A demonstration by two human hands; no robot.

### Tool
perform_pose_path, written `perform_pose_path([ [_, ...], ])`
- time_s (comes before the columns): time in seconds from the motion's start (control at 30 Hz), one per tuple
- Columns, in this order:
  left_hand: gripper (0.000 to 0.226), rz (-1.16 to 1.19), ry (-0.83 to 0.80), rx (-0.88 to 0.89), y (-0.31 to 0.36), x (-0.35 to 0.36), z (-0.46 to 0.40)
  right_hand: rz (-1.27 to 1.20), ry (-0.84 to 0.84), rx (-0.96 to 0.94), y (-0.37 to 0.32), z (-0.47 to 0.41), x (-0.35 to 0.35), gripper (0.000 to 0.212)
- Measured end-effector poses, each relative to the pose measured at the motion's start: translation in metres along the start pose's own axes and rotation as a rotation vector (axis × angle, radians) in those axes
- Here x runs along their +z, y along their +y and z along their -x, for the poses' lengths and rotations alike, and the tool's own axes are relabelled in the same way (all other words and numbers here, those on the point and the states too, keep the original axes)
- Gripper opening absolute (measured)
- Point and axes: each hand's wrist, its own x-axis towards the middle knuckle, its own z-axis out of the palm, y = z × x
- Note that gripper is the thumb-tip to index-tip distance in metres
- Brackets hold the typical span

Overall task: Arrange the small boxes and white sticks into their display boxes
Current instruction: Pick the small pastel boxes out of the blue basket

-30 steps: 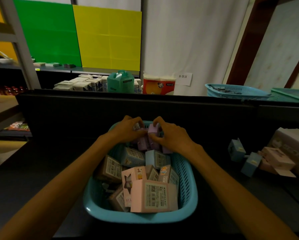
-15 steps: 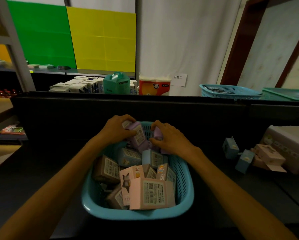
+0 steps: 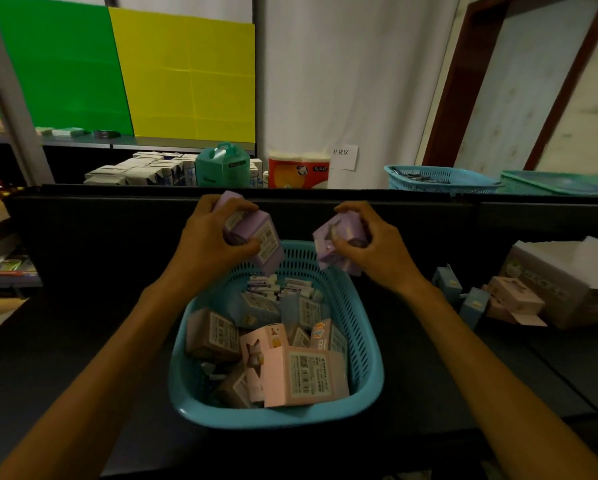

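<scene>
Darkness of bare tabletop (image 3: 65, 358) lies open at my far left, nothing on it out to its edge. My left hand (image 3: 207, 244) is clamped on a purple box (image 3: 256, 237), held tilted above the far rim of the blue basket (image 3: 366, 358). Below, the basket is packed with small boxes (image 3: 301, 375), pink, blue and brown, and some white sticks (image 3: 273, 285) at the back. My right hand (image 3: 377, 247) is closed around a second purple box (image 3: 339, 240), also clear of the rim. Between the two boxes there is open air. Further right, loose blue and pink boxes (image 3: 474, 303) crowd a display box (image 3: 567, 285) near the table's right edge.
</scene>
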Motion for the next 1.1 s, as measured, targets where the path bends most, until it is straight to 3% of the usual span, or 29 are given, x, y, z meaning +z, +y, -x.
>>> perform_pose_path([
  [0.23,0.053,0.009,0.011,0.182,0.063,0.016,0.000,0.094,0.096,0.017,0.024,0.037,-0.069,0.043],
  [0.53,0.058,-0.014,-0.040,0.272,0.157,0.074,-0.004,0.107,0.098,0.096,0.085,0.071,-0.158,0.046],
  [0.8,0.055,-0.033,-0.159,0.153,0.212,0.172,-0.006,0.092,0.083,0.123,0.173,0.086,-0.232,0.043],
  [1.1,0.054,0.000,-0.259,-0.101,0.199,0.281,0.004,-0.031,0.014,0.157,0.218,0.072,-0.218,0.043],
])
